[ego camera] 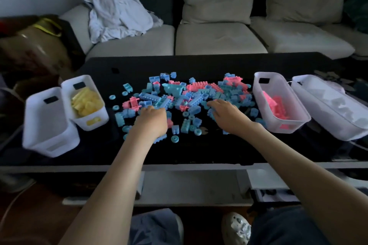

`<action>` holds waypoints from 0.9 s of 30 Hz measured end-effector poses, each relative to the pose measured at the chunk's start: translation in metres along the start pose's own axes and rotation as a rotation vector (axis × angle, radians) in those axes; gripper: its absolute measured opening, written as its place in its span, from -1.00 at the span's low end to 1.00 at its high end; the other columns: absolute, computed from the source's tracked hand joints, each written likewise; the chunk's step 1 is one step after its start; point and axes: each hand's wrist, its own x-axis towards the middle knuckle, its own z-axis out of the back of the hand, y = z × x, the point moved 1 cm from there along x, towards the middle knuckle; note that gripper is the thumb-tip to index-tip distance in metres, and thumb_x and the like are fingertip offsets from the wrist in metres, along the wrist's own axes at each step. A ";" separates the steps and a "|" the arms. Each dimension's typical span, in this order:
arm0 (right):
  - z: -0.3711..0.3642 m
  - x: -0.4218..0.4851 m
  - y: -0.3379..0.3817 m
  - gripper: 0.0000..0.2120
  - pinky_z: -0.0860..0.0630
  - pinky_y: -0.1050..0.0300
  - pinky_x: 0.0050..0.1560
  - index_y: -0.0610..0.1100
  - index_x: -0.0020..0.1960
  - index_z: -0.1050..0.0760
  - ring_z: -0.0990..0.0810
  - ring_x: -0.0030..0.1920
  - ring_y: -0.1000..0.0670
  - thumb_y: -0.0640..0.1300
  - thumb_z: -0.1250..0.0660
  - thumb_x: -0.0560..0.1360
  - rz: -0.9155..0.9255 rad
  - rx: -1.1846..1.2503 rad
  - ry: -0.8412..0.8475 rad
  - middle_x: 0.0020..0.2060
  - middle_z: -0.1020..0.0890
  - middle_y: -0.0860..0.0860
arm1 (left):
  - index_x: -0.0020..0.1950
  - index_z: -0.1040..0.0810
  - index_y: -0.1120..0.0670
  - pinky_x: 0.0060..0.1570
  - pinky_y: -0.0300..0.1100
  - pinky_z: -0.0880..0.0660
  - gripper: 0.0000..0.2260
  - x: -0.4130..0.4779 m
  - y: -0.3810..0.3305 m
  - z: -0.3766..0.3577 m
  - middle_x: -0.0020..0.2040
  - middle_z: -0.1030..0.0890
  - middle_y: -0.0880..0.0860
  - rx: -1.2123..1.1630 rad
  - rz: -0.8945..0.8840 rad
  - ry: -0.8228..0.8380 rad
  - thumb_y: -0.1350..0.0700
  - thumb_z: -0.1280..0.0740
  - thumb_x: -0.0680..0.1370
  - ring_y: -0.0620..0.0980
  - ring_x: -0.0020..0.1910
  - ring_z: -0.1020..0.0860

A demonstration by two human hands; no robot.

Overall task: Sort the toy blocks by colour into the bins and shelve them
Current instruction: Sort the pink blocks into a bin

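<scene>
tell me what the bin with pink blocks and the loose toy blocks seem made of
Bin with pink blocks: likely thin plastic, milky translucent, since the pink shows through its wall. Toy blocks: likely hard moulded plastic, pastel and fairly matte, with crisp studs on top.

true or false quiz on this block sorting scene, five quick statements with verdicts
1. The bin of yellow blocks stands left of the loose pile. True.
2. The pink blocks are binned left of the pile. False: the bin of pink blocks stands right of it.
3. The left hand and the right hand both reach into the pile. True.
4. The pile is mostly yellow. False: it is blue and pink.
5. Nothing lies on the seats behind the table. False: a crumpled white cloth lies on the sofa.
</scene>
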 end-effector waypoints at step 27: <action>-0.047 0.040 0.102 -0.83 -0.37 0.14 -0.03 -0.14 -0.02 -0.39 -0.42 0.06 -0.08 -0.36 -0.14 0.49 0.255 0.053 0.118 -0.01 -0.44 -0.05 | 0.04 -0.41 0.12 -0.24 -0.19 -0.34 -0.85 -0.007 0.076 -0.022 -0.06 -0.46 0.06 -0.172 0.003 0.045 0.07 -0.26 0.55 0.00 -0.13 -0.45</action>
